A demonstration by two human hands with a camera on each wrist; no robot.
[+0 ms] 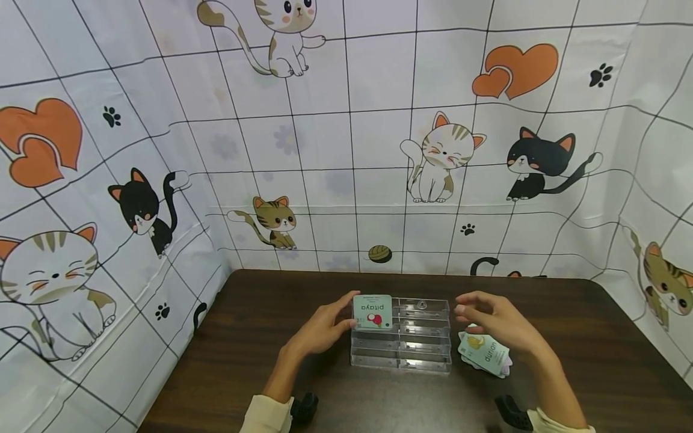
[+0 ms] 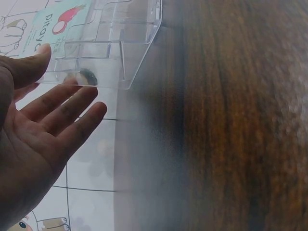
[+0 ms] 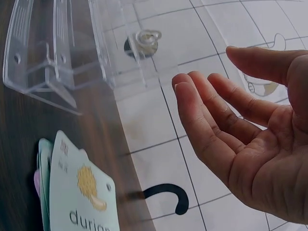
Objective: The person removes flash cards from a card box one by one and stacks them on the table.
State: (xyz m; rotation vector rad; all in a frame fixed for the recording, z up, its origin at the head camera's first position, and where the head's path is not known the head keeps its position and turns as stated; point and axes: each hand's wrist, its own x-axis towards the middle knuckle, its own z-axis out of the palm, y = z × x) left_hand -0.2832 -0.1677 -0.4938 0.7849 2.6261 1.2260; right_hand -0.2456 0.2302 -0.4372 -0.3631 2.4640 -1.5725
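1. The left hand (image 1: 319,329) rests just left of the clear stepped card rack (image 1: 419,349), which serves as the landmark here; its fingers are straight and relaxed, thumb and fingertips touching the pitaya card (image 1: 372,311), not curled round it.
2. That one card stands nearly upright in the rack's back-left slot. It looks thin, light and glossy, so probably slippery on the faces and easy to bend; pinching it by the top edge or side edges seems safest.
3. The rack, one in number, sits mid-table on the dark wooden table (image 1: 595,337). It appears rigid, light plastic that could slide if pushed, so steadying its left wall makes sense.
4. The right hand (image 1: 498,325) hovers just right of the rack, fingers loosely spread and slightly bent, holding nothing.
5. Below it, right of the rack, lies a small fanned stack of cards (image 1: 484,353), a durian card on top; the number underneath cannot be counted, though at least three edges show in the right wrist view.
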